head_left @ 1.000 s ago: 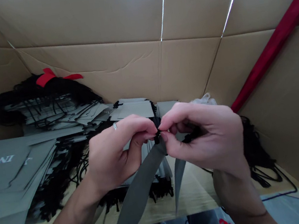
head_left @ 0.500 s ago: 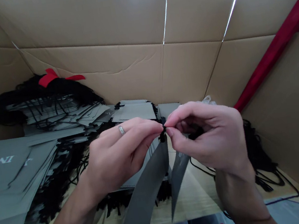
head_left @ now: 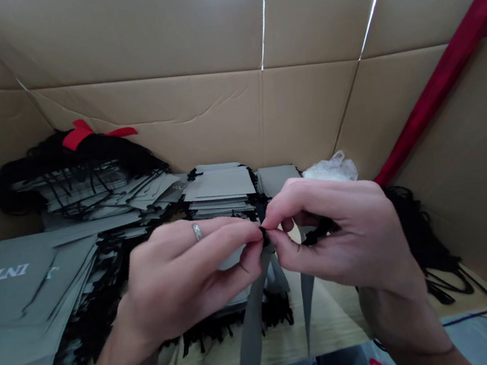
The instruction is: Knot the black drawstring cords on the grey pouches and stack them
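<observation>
Above the table, my left hand [head_left: 188, 271] has thumb and forefinger pinched at a small black cord end [head_left: 264, 236]. My right hand [head_left: 344, 234] pinches the same spot from the other side, fingertips almost touching the left ones. More black cord [head_left: 320, 231] is tucked in the curled fingers of my right hand. Under the pinch hangs a grey card [head_left: 254, 329], seen nearly edge-on. A second narrow grey piece [head_left: 308, 298] dangles beneath my right hand. The fingertips cover the exact join of cord and card.
Grey cards with white lettering [head_left: 1, 288] and black cord ends pile up at left. Another stack of grey cards [head_left: 220, 183] stands behind my hands. Black cords [head_left: 417, 229] lie at right, near a clear plastic bag [head_left: 331, 168]. Cardboard walls [head_left: 156, 97] enclose the table.
Both hands have shifted slightly left and down, still pinching the cord. The hanging grey card has turned and looks narrower. More of the plastic bag shows behind my right hand.
</observation>
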A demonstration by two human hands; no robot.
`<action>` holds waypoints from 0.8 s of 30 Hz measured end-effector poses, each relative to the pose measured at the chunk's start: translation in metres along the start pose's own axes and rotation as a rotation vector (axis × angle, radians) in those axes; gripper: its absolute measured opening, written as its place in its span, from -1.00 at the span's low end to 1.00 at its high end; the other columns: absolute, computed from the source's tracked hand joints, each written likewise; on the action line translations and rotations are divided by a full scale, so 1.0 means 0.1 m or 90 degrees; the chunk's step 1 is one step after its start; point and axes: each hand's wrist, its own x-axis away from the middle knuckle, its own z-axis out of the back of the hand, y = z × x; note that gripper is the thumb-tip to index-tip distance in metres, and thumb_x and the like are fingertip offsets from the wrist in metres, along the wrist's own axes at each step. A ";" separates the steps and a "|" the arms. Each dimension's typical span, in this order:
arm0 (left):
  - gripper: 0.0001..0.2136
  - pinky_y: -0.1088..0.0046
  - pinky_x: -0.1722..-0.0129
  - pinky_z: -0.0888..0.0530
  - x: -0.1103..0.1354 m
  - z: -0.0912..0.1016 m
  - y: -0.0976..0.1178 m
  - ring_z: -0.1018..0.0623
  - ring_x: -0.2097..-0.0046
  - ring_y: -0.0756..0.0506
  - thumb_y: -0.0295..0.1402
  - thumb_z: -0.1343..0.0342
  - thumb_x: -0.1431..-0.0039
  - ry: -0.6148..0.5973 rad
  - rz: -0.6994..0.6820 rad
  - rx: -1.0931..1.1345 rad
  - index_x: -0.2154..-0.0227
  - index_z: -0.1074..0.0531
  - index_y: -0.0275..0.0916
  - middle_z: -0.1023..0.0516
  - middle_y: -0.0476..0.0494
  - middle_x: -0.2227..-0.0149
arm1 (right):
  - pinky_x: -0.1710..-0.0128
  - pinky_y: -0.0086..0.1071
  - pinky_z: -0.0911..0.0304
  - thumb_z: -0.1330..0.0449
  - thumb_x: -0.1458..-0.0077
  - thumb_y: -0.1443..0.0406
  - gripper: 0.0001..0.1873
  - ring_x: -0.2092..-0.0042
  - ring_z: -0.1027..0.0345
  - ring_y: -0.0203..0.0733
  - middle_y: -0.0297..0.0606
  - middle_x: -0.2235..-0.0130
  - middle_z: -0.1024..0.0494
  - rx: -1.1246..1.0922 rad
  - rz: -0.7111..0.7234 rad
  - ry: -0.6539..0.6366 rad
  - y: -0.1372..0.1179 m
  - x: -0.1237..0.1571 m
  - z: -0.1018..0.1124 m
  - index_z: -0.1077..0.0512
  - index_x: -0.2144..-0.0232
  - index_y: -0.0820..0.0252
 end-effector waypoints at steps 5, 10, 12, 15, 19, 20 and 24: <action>-0.86 0.48 0.59 -0.55 -0.04 -0.01 0.01 -0.60 0.55 0.04 -0.43 -0.35 -0.18 0.026 0.098 0.107 0.26 -0.57 -0.04 -0.71 0.17 0.45 | 0.38 -0.47 -0.39 -0.29 -0.04 0.54 -0.76 0.41 -0.36 -0.40 -0.48 0.36 -0.59 -0.052 -0.010 0.006 -0.01 -0.01 -0.02 -0.54 0.32 0.10; -0.85 0.56 0.62 -0.54 -0.08 -0.10 -0.07 -0.62 0.55 0.01 -0.49 -0.38 -0.09 0.029 0.140 0.316 0.33 -0.61 -0.10 -0.70 0.06 0.48 | 0.52 -0.53 -0.25 -0.30 -0.01 0.53 -0.80 0.47 -0.28 -0.45 -0.48 0.42 -0.56 -0.191 -0.086 -0.021 -0.01 -0.03 -0.03 -0.56 0.37 0.15; -0.85 0.58 0.64 -0.55 -0.09 -0.12 -0.10 -0.62 0.56 0.00 -0.52 -0.37 -0.10 0.014 0.143 0.386 0.32 -0.62 -0.13 -0.71 0.01 0.46 | 0.54 -0.53 -0.25 -0.30 -0.01 0.54 -0.80 0.48 -0.29 -0.44 -0.47 0.42 -0.56 -0.224 -0.107 -0.030 -0.01 -0.04 -0.02 -0.56 0.38 0.15; -0.85 0.59 0.61 -0.58 -0.08 -0.12 -0.09 -0.62 0.55 0.01 -0.52 -0.38 -0.12 0.028 0.135 0.331 0.31 -0.63 -0.12 -0.72 0.04 0.45 | 0.53 -0.51 -0.26 -0.32 -0.02 0.53 -0.80 0.47 -0.29 -0.43 -0.47 0.42 -0.55 -0.176 -0.088 -0.006 0.01 -0.04 0.00 -0.56 0.37 0.14; -0.89 0.54 0.42 -0.71 -0.03 -0.04 -0.01 -0.71 0.45 0.01 -0.42 -0.40 -0.25 0.014 0.087 0.071 0.23 -0.62 -0.08 -0.77 0.10 0.35 | 0.38 -0.46 -0.38 -0.33 -0.04 0.54 -0.75 0.41 -0.38 -0.40 -0.49 0.37 -0.59 -0.055 -0.016 0.018 0.03 -0.02 0.05 -0.56 0.31 0.10; -0.90 0.53 0.39 -0.73 -0.02 -0.02 0.01 -0.72 0.42 0.00 -0.41 -0.39 -0.29 0.003 0.060 0.032 0.21 -0.61 -0.08 -0.79 0.10 0.32 | 0.34 -0.45 -0.43 -0.32 -0.06 0.55 -0.73 0.38 -0.42 -0.39 -0.48 0.34 -0.60 -0.031 -0.004 0.011 0.03 -0.02 0.06 -0.55 0.29 0.08; -0.89 0.47 0.36 -0.77 0.08 -0.01 0.04 -0.78 0.32 -0.07 -0.36 -0.39 -0.35 0.013 -0.008 -0.014 0.11 -0.62 -0.09 -0.81 0.01 0.16 | 0.21 -0.40 -0.51 -0.27 -0.17 0.54 -0.74 0.26 -0.51 -0.31 -0.41 0.27 -0.60 0.035 0.029 -0.014 0.02 -0.01 0.07 -0.50 0.24 0.06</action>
